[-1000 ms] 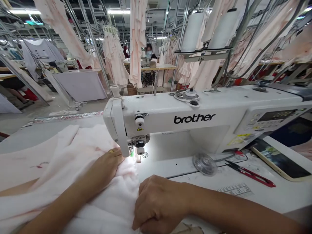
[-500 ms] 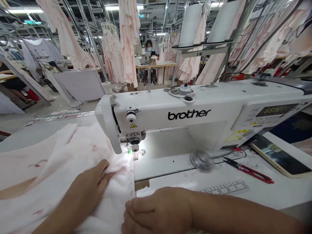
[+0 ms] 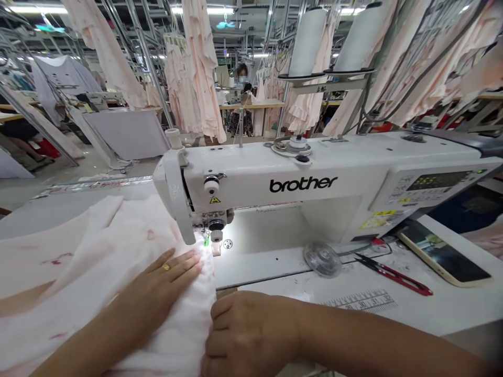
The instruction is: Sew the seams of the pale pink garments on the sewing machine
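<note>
Pale pink fabric (image 3: 98, 246) lies spread over the sewing table, reaching under the needle of a white Brother sewing machine (image 3: 314, 183). My left hand (image 3: 168, 275) rests flat on the fabric, fingers stretched toward the presser foot (image 3: 215, 243), a ring on one finger. Closer to me, my right hand (image 3: 247, 332) is curled, its fingers pinching the fabric's right edge near the table front.
Right of the needle lie a clear bobbin disc (image 3: 322, 259), red thread snips (image 3: 396, 273) and a phone (image 3: 444, 254). Two large thread cones (image 3: 308, 42) stand behind the machine. Pink garments hang overhead, and a person sits at a far table.
My left hand pulled back from the needle, bunched the fabric, and now lies flat on it again. My right hand stayed curled on the fabric edge, shifting slightly.
</note>
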{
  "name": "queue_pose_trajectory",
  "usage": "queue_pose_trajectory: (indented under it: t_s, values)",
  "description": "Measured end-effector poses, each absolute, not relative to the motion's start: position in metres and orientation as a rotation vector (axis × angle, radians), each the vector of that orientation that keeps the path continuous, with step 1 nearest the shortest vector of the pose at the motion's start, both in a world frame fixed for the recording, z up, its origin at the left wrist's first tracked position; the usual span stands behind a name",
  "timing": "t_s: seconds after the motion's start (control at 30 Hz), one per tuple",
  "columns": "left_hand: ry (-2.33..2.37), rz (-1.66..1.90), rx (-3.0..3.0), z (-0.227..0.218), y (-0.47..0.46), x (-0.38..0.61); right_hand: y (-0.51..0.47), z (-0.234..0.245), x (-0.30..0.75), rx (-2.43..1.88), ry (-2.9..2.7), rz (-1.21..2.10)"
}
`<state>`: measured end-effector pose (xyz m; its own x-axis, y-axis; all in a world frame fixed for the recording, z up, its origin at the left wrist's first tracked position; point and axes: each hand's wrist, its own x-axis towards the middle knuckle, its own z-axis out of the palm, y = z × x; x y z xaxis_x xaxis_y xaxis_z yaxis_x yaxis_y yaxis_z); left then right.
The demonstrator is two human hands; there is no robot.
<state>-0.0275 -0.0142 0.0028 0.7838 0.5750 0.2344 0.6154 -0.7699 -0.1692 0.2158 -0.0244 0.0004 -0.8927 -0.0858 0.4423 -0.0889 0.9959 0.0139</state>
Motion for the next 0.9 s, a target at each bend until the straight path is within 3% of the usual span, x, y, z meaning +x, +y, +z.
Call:
queue_pose_trajectory:
  t_s: [0.63,0.77,0.9]
  values:
    - [-1.331,-0.251,-2.921,0.010,0.046,-0.023,0.001,-0.001,0.216,-0.169,-2.706,-0.147]
    - [-1.455,-0.262,-2.716,0.015,0.030,-0.018,0.003,-0.004,0.216,-0.198,-2.675,-0.172]
    - [-1.885,-0.127,-2.414,0.010,0.003,-0.018,0.000,-0.005,0.216,-0.191,-2.620,-0.253]
